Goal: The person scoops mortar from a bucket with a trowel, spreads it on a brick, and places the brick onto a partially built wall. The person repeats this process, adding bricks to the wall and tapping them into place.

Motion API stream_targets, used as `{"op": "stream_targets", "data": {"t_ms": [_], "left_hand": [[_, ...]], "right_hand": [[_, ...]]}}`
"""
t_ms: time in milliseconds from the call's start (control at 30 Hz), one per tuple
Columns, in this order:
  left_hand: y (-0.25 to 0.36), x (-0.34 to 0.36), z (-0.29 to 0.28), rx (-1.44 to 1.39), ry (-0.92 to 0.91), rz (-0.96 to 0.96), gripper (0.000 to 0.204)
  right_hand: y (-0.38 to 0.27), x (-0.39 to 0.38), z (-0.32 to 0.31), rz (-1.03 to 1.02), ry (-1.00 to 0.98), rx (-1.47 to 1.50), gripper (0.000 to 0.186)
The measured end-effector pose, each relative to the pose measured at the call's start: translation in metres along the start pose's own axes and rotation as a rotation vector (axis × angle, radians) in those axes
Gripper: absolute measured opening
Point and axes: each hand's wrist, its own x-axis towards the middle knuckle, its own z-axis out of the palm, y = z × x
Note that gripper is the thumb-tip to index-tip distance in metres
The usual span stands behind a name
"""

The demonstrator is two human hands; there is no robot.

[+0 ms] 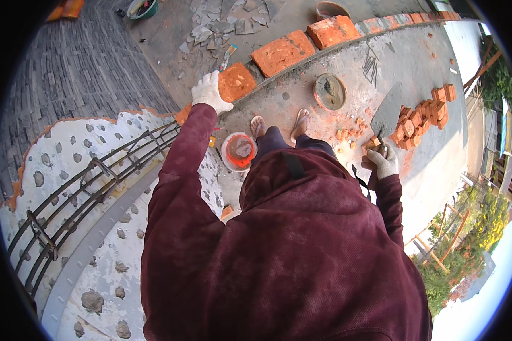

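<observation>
My left hand (211,95), in a white work glove, grips the left end of an orange brick (237,82) on a low brick row. Its fingers lie toward the far side and its thumb along the near side. To the right on that row, with a gap between, lie a second brick (283,53) and a third brick (333,32). Out to the right, my gloved right hand (383,161) is closed round the handle of a trowel (388,111). The trowel's broad grey blade points away from me, over the concrete floor.
A mortar bucket (330,92) stands beyond my feet, and a pail with orange inside (239,151) is beside my left leg. Stacked bricks (424,122) lie at right. Bent steel rebar (96,170) runs along the left. Broken tile pieces (210,25) litter the floor past the row.
</observation>
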Motion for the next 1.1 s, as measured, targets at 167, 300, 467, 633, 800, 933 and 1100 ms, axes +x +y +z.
{"op": "stream_targets", "data": {"t_ms": [167, 300, 467, 633, 800, 933, 1100], "left_hand": [[0.004, 0.004, -0.002, 0.007, -0.03, -0.003, 0.129], [-0.016, -0.006, 0.006, 0.059, 0.071, -0.024, 0.134], [-0.038, -0.017, 0.025, -0.02, 0.094, 0.073, 0.116], [-0.043, -0.016, 0.027, -0.074, 0.1, 0.078, 0.109], [-0.035, -0.018, 0.029, -0.009, 0.113, 0.053, 0.106], [-0.038, -0.021, 0.036, 0.023, 0.186, 0.064, 0.107], [-0.034, -0.037, 0.033, -0.142, 0.384, -0.033, 0.097]], "right_hand": [[-0.047, 0.002, 0.06, -0.045, -0.179, -0.322, 0.028], [-0.053, 0.012, 0.124, -0.396, -0.357, -0.501, 0.06], [-0.038, 0.049, 0.191, -0.853, -0.417, -0.859, 0.063], [-0.022, 0.064, 0.207, -0.906, -0.444, -0.87, 0.056], [-0.004, 0.073, 0.168, -0.844, -0.395, -0.892, 0.055], [0.01, 0.084, 0.159, -0.766, -0.366, -0.826, 0.053], [-0.002, 0.093, 0.183, -0.874, -0.383, -0.959, 0.05]]}}
